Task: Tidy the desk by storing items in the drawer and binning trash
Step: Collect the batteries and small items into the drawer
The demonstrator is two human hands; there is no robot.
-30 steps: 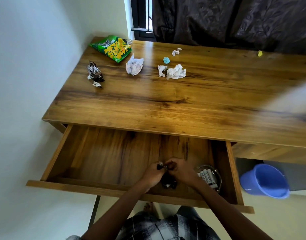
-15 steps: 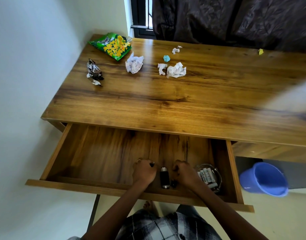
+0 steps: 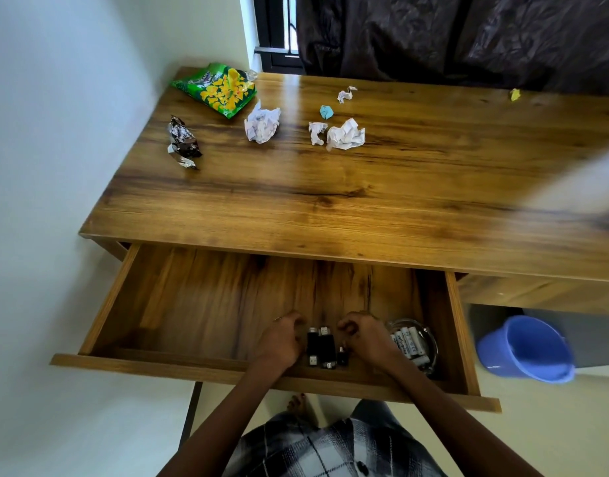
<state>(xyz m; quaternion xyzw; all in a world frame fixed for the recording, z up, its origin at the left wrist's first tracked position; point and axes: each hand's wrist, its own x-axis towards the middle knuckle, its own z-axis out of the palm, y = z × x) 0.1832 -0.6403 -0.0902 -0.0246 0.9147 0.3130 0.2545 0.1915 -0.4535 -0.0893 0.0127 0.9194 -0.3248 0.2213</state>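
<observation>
Drawer (image 3: pixel 206 304) open, left half bare; USB sticks (image 3: pixel 319 345) front-right.

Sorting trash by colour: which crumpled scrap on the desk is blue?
The small blue paper ball, just behind the two white crumpled papers mid-desk; the other scraps are white, apart from one yellow scrap far right.

The drawer (image 3: pixel 200 304) stands pulled fully open under the counter (image 3: pixel 365 208). Near its front right lie small black USB sticks (image 3: pixel 319 346) side by side, and just right of them a clear glass dish (image 3: pixel 430 342) of white batteries (image 3: pixel 409 345). Crumpled white paper balls (image 3: pixel 345 135), a green snack bag (image 3: pixel 217 88) and a dark foil wrapper (image 3: pixel 182 141) lie on the counter's far left. A blue bin (image 3: pixel 527 349) sits on the floor at right.
</observation>
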